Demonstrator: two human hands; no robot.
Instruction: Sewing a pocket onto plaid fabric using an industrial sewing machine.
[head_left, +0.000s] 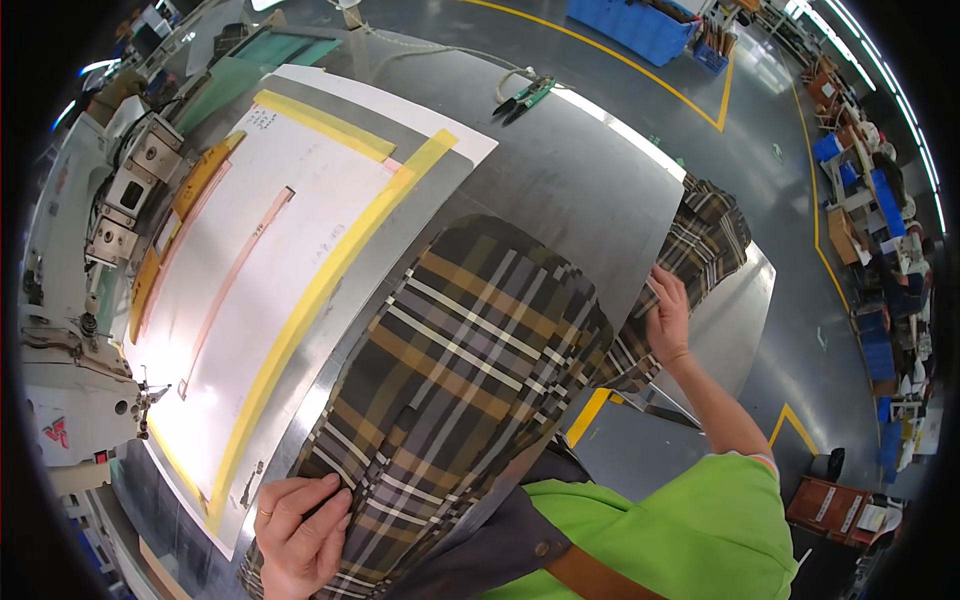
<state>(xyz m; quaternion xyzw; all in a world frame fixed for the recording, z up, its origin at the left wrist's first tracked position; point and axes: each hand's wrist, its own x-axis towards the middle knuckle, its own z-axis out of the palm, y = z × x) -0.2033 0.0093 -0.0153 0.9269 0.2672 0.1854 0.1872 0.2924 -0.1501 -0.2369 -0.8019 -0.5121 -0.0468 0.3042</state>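
Observation:
A large plaid fabric piece [450, 340] in brown, black, grey and white lies over the metal tabletop in front of me and hangs towards my lap. At its near left edge, my left hand [300, 530] pinches the cloth between thumb and fingers. My right hand [667, 315] is out to the right, its bent fingers gripping a second bunch of plaid fabric [705, 240] at the table's right edge. Part of that bunch passes beneath the first piece, so whether the two are joined cannot be seen.
A white template sheet [270, 200] with yellow tape borders lies left of the cloth. Beyond it stands a sewing machine [80, 400]. Green-handled thread snips [525, 98] rest at the far table edge. A blue bin [630, 28] sits on the floor behind.

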